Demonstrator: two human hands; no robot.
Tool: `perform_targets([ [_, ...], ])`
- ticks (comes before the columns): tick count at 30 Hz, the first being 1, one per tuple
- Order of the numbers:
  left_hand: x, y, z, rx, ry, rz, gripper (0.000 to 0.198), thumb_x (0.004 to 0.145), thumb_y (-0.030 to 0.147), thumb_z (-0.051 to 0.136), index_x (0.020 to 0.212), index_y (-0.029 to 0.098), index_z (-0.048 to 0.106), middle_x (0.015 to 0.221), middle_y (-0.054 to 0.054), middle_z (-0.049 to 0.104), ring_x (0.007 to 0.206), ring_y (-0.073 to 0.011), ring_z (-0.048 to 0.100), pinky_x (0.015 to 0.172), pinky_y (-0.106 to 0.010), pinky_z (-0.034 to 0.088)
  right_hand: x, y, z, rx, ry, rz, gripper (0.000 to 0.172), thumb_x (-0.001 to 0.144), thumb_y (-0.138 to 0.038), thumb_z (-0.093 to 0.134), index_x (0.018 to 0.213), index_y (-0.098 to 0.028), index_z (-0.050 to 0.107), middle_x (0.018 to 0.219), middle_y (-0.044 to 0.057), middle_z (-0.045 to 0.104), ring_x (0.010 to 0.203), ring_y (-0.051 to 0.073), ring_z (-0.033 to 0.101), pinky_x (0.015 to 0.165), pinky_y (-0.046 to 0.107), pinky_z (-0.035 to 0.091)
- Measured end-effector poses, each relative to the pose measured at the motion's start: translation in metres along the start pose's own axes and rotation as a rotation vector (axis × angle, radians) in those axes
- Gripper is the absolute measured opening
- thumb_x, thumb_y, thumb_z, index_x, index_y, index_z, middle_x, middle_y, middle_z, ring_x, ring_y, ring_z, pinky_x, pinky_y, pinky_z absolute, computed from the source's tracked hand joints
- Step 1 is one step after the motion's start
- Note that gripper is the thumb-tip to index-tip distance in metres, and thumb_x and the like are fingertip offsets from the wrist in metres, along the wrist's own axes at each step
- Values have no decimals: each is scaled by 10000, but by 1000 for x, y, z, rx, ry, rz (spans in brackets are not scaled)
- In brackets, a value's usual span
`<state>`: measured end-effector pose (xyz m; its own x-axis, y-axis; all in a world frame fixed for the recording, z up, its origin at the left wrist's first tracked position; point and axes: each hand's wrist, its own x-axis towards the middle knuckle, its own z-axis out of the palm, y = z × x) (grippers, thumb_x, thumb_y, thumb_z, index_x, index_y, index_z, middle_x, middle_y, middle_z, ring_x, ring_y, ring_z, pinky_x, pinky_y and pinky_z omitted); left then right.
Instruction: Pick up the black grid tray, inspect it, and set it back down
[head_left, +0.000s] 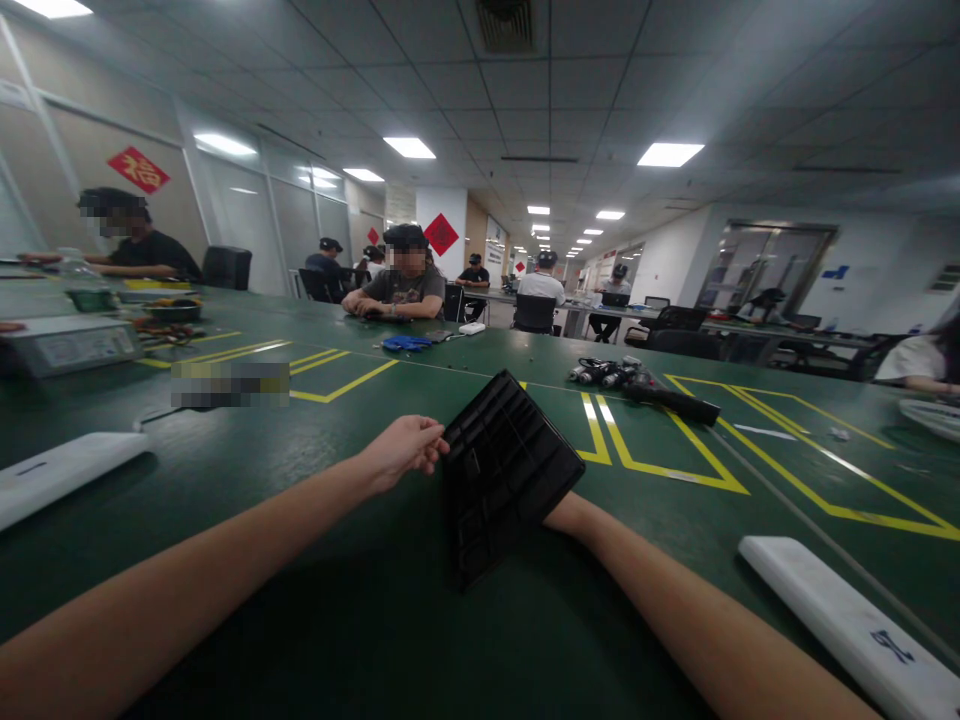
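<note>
A black plastic panel (pixel 510 470), with raised ribs forming a grid on the face turned toward me, is tilted up over the green table. My right hand (pixel 566 512) reaches behind its lower right side and supports it; the fingers are hidden by the panel. At the panel's left edge is my left hand (pixel 409 448), its thumb and fingers pinched together and curled. The fingertips are at or very near the edge, and whatever they may hold is too small to make out.
White bars lie left (pixel 71 475) and right (pixel 847 620). Ahead are a bundle of black cables (pixel 607 373), a black tube-like object (pixel 679 405) and a blue item (pixel 406 343). A scale (pixel 71 345) stands left. Yellow tape marks the green table (pixel 337 590). Several people sit farther off.
</note>
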<state>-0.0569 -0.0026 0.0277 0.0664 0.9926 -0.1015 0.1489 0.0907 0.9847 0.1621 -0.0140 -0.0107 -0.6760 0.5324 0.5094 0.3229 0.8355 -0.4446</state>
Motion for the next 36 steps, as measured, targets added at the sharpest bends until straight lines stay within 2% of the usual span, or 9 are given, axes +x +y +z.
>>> perform_targets([
  [3, -7, 5, -1, 171, -167, 63, 303, 705, 434, 579, 659, 150, 484, 466, 76, 375, 354, -33, 277, 323, -165, 166, 1, -2, -1, -11, -7, 2, 500, 837, -306, 424, 1323, -257, 320, 1392, 28, 334, 1277, 194, 295, 1076, 421, 182],
  [4, -9, 7, -2, 196, -212, 60, 330, 691, 467, 581, 673, 146, 503, 466, 84, 350, 357, -28, 256, 330, -165, 142, 1, -2, -1, -20, -12, 0, 497, 835, -303, 426, 1320, -255, 328, 1394, 27, 329, 1282, 196, 285, 1079, 425, 169],
  [7, -13, 11, -3, 247, -335, 59, 317, 687, 435, 584, 784, 134, 567, 502, 75, 373, 397, -35, 302, 362, -170, 196, 0, -1, 0, -3, -16, 23, 486, 826, -305, 435, 1302, -235, 367, 1380, 50, 356, 1272, 201, 307, 1072, 427, 185],
  [10, -16, 12, -1, 321, -378, 137, 271, 706, 362, 565, 877, 152, 550, 567, 55, 458, 451, -57, 389, 400, -181, 278, -1, -1, 1, 89, 20, 66, 464, 824, -318, 435, 1272, -200, 418, 1332, 88, 427, 1223, 204, 387, 1047, 417, 260],
  [13, -18, 9, 4, 383, -407, 191, 211, 732, 332, 528, 863, 173, 483, 632, 40, 520, 478, -68, 436, 406, -182, 306, 0, -4, 0, 152, 40, 65, 425, 823, -317, 437, 1233, -207, 464, 1267, 84, 500, 1163, 196, 458, 1016, 403, 322],
  [16, -19, 7, 7, 422, -439, 212, 178, 746, 314, 505, 843, 179, 444, 633, 41, 527, 477, -68, 436, 397, -175, 312, 2, -8, 0, 173, 60, 37, 403, 817, -305, 451, 1211, -228, 486, 1243, 70, 521, 1158, 194, 462, 1016, 409, 320],
  [27, -16, 3, 10, 499, -396, 323, 148, 752, 312, 487, 820, 183, 460, 639, 23, 556, 522, -97, 467, 432, -191, 325, 2, -11, -2, 203, 55, 43, 386, 825, -337, 436, 1198, -260, 498, 1230, 46, 536, 1143, 201, 476, 1008, 411, 336],
  [33, -14, -1, 14, 699, -237, 450, 287, 802, 433, 408, 658, 187, 441, 520, 31, 519, 498, -116, 469, 507, -223, 322, 1, -4, 4, 171, 65, 46, 437, 826, -351, 435, 1255, -265, 438, 1326, 51, 440, 1230, 220, 377, 1033, 430, 286],
  [36, -16, 1, 13, 794, -171, 492, 337, 815, 465, 372, 656, 184, 471, 548, 18, 519, 530, -132, 486, 526, -232, 315, 0, 0, 7, 156, 59, 32, 434, 833, -361, 415, 1258, -275, 433, 1332, 45, 433, 1230, 216, 377, 1047, 428, 254],
])
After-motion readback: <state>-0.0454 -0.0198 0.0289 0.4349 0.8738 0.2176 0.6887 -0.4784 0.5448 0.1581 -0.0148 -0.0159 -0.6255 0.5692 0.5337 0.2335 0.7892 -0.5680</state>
